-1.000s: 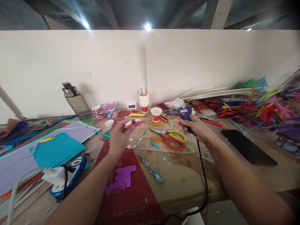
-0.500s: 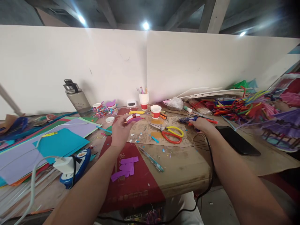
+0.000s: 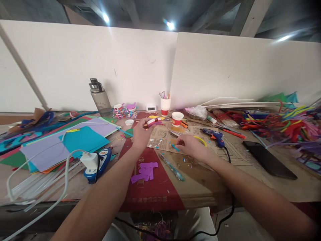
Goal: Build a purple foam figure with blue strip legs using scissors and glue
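Observation:
My left hand holds up a small round craft piece of white, red and purple paper above the brown cardboard sheet. My right hand rests low over the scissors, whose yellow handle sticks out behind it; its fingertips are next to a small blue paper strip. Whether it grips anything is hidden. The blue glue gun lies on the table to the right of that hand, its black cord trailing off the front edge.
Coloured paper sheets and a white charger plug lie left. Purple cutouts and a pen sit in front. A paper cup, water bottle, black phone and pipe cleaners surround the work spot.
My right hand laid the glue gun down on the table and moved left onto the scissors. The left hand kept holding the craft piece. The view shifted left.

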`<state>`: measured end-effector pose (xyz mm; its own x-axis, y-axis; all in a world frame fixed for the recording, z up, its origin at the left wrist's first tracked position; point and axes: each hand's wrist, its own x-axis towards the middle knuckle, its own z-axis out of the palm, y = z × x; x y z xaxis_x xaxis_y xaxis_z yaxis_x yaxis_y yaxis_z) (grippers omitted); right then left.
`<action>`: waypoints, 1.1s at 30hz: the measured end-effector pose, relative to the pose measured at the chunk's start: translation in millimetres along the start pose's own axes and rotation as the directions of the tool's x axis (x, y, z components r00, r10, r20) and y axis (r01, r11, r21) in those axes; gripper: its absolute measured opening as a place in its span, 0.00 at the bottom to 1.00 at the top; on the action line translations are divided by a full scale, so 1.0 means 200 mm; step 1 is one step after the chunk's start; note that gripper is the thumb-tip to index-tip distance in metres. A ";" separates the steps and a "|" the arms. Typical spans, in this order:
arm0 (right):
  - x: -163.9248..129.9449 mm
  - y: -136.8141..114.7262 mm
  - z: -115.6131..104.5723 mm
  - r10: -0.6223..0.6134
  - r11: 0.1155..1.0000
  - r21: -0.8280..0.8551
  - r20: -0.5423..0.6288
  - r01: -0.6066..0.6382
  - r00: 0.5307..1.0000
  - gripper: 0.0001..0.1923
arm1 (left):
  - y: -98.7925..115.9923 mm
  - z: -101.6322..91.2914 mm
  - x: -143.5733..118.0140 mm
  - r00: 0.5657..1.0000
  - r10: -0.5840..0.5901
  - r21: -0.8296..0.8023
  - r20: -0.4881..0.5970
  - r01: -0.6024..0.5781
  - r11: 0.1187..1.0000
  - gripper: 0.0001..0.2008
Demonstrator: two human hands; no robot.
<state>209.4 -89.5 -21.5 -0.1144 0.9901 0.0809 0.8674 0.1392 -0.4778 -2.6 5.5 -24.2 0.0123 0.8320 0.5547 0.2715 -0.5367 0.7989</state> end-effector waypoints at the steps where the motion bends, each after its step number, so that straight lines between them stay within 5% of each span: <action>1: 0.01 -0.01 0.01 0.012 1.000 -0.015 0.023 -0.011 1.000 0.03 | 0.01 0.00 0.00 1.000 0.007 -0.005 0.008 -0.007 1.000 0.12; 20: 0.01 -0.08 0.05 0.055 0.936 -0.353 0.093 -0.019 0.994 0.10 | -0.01 0.04 -0.03 0.992 0.066 -0.021 0.108 -0.064 0.998 0.13; 33: 0.00 -0.01 0.06 0.012 0.968 -0.250 0.091 0.011 0.996 0.06 | -0.03 0.05 -0.03 0.988 0.026 -0.036 0.152 -0.021 0.999 0.13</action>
<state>201.2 -88.9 -30.4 -0.1473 0.9891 -0.0046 0.9597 0.1417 -0.2428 5.6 4.1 -34.9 0.1653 0.8294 0.5337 0.2362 -0.5587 0.7950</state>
